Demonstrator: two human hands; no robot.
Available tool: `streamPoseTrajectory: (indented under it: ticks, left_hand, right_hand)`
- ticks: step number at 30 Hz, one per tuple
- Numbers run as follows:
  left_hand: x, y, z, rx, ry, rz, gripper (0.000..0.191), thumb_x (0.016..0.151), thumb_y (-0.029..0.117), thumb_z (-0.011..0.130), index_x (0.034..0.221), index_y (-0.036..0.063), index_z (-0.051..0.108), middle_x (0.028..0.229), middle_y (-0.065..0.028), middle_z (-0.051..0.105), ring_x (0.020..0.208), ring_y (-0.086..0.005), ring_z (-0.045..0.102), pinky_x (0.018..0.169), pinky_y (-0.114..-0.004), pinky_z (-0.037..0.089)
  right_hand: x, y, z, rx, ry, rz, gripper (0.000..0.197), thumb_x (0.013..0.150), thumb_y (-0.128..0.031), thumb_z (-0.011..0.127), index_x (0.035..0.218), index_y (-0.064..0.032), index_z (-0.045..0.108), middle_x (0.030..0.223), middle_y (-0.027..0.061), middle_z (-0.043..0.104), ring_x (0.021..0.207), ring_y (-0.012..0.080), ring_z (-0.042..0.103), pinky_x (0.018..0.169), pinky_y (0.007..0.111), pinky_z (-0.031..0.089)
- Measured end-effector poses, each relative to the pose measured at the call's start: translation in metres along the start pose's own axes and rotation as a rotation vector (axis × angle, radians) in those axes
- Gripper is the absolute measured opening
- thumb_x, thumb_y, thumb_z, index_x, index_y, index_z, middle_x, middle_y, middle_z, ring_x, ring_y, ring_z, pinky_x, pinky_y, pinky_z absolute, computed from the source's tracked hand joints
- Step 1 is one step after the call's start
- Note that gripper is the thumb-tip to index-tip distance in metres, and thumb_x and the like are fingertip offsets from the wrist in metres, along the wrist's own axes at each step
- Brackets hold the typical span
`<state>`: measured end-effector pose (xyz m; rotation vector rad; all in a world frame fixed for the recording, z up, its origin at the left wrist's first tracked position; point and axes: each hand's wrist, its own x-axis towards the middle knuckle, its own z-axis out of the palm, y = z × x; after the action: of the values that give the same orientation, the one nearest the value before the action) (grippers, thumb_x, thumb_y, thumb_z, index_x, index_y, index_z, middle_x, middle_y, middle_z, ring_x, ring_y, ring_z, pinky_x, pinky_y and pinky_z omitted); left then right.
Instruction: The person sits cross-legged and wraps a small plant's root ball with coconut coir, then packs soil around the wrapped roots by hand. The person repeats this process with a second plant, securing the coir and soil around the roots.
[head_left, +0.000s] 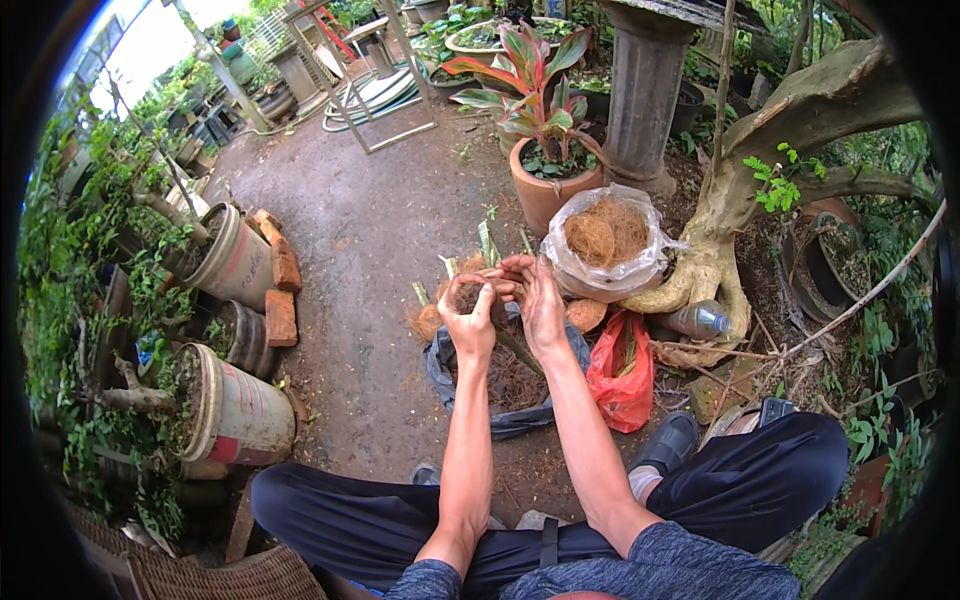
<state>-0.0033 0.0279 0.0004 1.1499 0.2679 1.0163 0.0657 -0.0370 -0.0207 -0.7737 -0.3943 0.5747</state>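
Observation:
My left hand (471, 315) is curled around a clump of dark brown potting fibre (466, 297). Beside it, my right hand (541, 300) is raised with its fingers extended toward the left one, the fingertips close together or overlapping; whether they touch the clump I cannot tell. Below both hands lies a dark plastic bag (517, 426) holding brown fibrous material (517, 379). Cut leaf pieces (486, 241) and fibre-wrapped balls (427, 321) stand just beyond it. A clear plastic bag (559, 251) of coconut fibre (606, 231) sits to the right.
A red plastic bag (621, 375) and a plastic bottle (697, 321) lie by the tree trunk (724, 262). Behind them stands a terracotta pot (551, 196) with a red-green plant. Bricks (281, 316) and planted buckets (244, 412) line the left side.

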Motion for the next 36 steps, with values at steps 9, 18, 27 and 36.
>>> streamPoseTrajectory:
  ticks: [9, 18, 27, 36]
  left_hand:
    - [0.008, 0.005, -0.019, 0.427, 0.131, 0.219, 0.012, 0.095, 0.011, 0.059, 0.093, -0.0011, 0.059, 0.089, -0.0075, 0.064, 0.081, -0.0152, 0.061, 0.076, -0.030, 0.050]
    - [0.010, 0.028, 0.002, 0.038, -0.196, 0.098, 0.096, 0.094, 0.075, 0.004, 0.125, 0.0023, 0.058, 0.148, -0.0176, 0.047, 0.145, -0.0308, 0.032, 0.122, -0.046, 0.014]
    - [0.004, 0.035, 0.017, -0.065, -0.268, 0.027, 0.085, 0.099, 0.069, 0.010, 0.138, 0.0030, 0.047, 0.143, -0.0217, 0.052, 0.141, -0.0306, 0.038, 0.121, -0.045, 0.018]
    - [0.005, 0.019, 0.008, 0.152, -0.300, 0.107, 0.078, 0.101, 0.065, 0.012, 0.130, 0.0042, 0.050, 0.132, -0.0198, 0.059, 0.131, -0.0302, 0.048, 0.116, -0.045, 0.025]
  right_hand:
    - [-0.007, -0.004, 0.016, -0.277, -0.233, -0.078, 0.058, 0.104, -0.053, 0.040, 0.128, -0.0013, 0.053, 0.124, 0.0134, 0.059, 0.118, 0.0209, 0.055, 0.101, 0.035, 0.043]
    - [-0.012, -0.012, 0.030, -0.544, -0.156, -0.258, 0.064, 0.078, -0.032, 0.085, 0.126, 0.0008, 0.059, 0.115, 0.0198, 0.069, 0.107, 0.0232, 0.068, 0.092, 0.036, 0.053]
    - [-0.012, -0.025, 0.030, -0.465, 0.049, -0.449, 0.033, 0.076, -0.009, 0.077, 0.105, -0.0003, 0.066, 0.099, 0.0102, 0.070, 0.097, 0.0191, 0.067, 0.090, 0.032, 0.051]
    - [-0.015, -0.033, 0.024, -0.563, 0.131, -0.389, 0.022, 0.077, -0.010, 0.078, 0.090, -0.0016, 0.062, 0.085, 0.0040, 0.062, 0.080, 0.0122, 0.058, 0.076, 0.029, 0.047]
